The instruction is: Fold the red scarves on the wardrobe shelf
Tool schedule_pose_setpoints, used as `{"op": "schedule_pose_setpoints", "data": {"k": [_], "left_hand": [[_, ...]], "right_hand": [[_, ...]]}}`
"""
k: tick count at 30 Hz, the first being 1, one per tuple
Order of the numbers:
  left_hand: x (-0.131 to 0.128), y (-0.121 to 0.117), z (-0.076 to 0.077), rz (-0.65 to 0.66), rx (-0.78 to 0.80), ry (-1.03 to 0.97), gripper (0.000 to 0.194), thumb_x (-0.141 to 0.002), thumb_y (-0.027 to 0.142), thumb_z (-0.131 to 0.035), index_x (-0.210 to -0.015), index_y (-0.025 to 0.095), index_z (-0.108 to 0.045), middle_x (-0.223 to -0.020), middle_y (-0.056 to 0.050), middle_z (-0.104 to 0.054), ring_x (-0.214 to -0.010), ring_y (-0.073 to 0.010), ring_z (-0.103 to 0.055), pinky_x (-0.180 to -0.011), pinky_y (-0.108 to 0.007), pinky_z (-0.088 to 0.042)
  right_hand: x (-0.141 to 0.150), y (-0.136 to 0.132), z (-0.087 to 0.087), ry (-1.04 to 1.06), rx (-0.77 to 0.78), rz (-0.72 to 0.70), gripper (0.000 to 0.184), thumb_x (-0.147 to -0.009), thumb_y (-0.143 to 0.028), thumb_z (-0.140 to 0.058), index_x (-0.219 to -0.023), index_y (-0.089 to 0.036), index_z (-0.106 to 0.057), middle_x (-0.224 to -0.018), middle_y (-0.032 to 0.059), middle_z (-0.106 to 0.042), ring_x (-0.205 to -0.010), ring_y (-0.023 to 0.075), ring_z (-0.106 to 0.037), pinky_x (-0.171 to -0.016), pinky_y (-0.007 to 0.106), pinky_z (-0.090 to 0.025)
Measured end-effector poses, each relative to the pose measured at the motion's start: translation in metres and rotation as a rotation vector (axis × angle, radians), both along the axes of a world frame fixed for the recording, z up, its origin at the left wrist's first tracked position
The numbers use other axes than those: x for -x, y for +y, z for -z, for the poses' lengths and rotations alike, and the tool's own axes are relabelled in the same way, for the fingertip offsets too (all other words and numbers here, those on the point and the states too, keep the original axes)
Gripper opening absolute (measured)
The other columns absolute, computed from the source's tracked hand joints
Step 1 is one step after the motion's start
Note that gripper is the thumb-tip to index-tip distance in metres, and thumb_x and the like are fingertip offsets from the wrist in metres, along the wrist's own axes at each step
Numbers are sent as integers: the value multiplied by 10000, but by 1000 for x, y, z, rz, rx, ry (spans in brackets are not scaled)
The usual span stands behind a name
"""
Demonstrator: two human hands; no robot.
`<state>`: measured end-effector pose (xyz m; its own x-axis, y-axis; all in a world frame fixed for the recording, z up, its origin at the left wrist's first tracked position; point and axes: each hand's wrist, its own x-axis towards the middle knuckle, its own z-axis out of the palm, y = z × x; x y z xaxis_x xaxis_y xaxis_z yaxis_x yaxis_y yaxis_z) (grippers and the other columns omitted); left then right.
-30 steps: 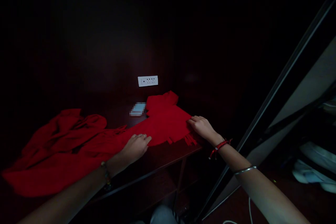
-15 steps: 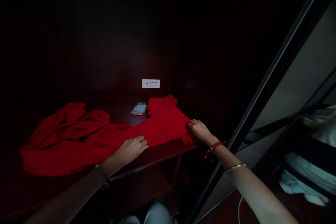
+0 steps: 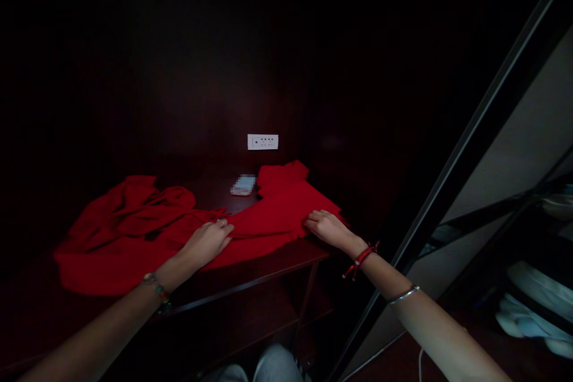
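A red fringed scarf (image 3: pixel 273 215) lies along the dark wooden shelf, spread fairly flat on the right and bunched in loose folds on the left. My left hand (image 3: pixel 206 243), with a ring on one finger, has its fingers closed on the scarf near the middle of its front part. Farther right, my right hand (image 3: pixel 329 228) pinches the scarf near its fringed end. Between the two hands a fold of cloth runs across, with another layer showing below it. The fingertips of both hands are partly hidden.
A blurred pale-blue flat item (image 3: pixel 244 184) lies on the shelf behind the scarf. Above it a white power socket (image 3: pixel 262 142) is set in the back wall. On the right stands a sliding door frame (image 3: pixel 483 125), with pale fabric items (image 3: pixel 537 304) beyond it. Lower compartments open beneath the shelf.
My left hand has moved left and back onto the scarf, and its fingers have closed. My right hand has shifted slightly left. A fold now shows between them; the view has turned slightly left.
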<state>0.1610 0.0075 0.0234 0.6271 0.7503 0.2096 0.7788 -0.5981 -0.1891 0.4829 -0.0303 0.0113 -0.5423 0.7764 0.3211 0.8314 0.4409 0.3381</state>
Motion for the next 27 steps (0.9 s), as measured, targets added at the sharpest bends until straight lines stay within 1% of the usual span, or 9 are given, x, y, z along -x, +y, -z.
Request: {"op": "schedule_pose_setpoints", "data": {"k": [3, 5, 9, 12, 14, 17, 20, 24, 27], "left_hand": [[6, -1, -10, 26, -31, -63, 240, -851, 273, -399, -985, 179, -574, -1043, -99, -552, -862, -194, -558, -731, -273, -425], [9, -4, -12, 80, -28, -82, 256, -854, 322, -396, -1000, 211, -575, -1041, -75, -542, -852, -172, -552, -731, -245, -421], [14, -13, 0, 199, 31, 1, 240, -831, 364, -445, -983, 246, -589, -959, -43, -547, -779, -146, -553, -672, -211, -417], [18, -17, 13, 263, 0, 57, 217, -845, 301, -438, -1009, 252, -571, -924, -32, -546, -760, -138, -548, -646, -211, -411], [18, -17, 16, 293, -54, 58, 231, -856, 260, -422, -1046, 249, -553, -923, -34, -544, -777, -138, -542, -675, -223, -408], [12, -19, 15, 331, -119, 54, 204, -853, 253, -438, -1012, 245, -565, -910, -29, -542, -819, -147, -529, -751, -261, -391], [-4, -20, 12, 341, -136, 64, 166, -839, 251, -468, -968, 228, -570, -946, -37, -543, -874, -166, -522, -793, -294, -379], [-21, -14, 9, 336, -114, 135, 149, -820, 122, -463, -900, 199, -562, -885, -33, -561, -821, -158, -547, -730, -270, -414], [-19, -5, 1, 275, -169, 87, 167, -813, 80, -443, -880, 182, -557, -906, -51, -553, -832, -166, -553, -717, -271, -432]], "right_hand": [[-4, 0, 1, -1, -60, 22, 195, -864, -175, -400, -915, -146, -585, -833, 57, -589, -782, 150, -498, -714, 274, -332], [-7, -1, 0, 9, -106, 29, 193, -864, -177, -399, -934, -146, -576, -824, 54, -585, -773, 149, -491, -709, 271, -327], [-12, -5, 4, -29, -133, 19, 166, -855, -187, -422, -920, -159, -573, -824, 44, -579, -777, 158, -481, -719, 283, -316], [-12, -5, 11, -68, -108, 12, 129, -838, -175, -456, -878, -170, -578, -839, 46, -582, -791, 163, -482, -728, 291, -311], [-11, -4, 14, -65, -112, 25, 128, -835, -171, -461, -882, -172, -580, -850, 53, -584, -799, 167, -483, -729, 292, -311], [-9, -3, 16, -43, -130, 33, 139, -838, -177, -458, -909, -177, -578, -858, 54, -588, -795, 168, -485, -732, 293, -311], [-8, -2, 15, -33, -139, 12, 139, -840, -181, -457, -907, -179, -578, -848, 44, -592, -784, 167, -485, -737, 292, -309], [-11, 0, 15, -25, -181, 2, 154, -848, -178, -437, -884, -171, -586, -790, 47, -589, -739, 165, -478, -697, 286, -308], [-14, 1, 16, 13, -261, 28, 172, -851, -166, -421, -882, -160, -591, -766, 55, -580, -721, 168, -465, -691, 284, -309]]}}
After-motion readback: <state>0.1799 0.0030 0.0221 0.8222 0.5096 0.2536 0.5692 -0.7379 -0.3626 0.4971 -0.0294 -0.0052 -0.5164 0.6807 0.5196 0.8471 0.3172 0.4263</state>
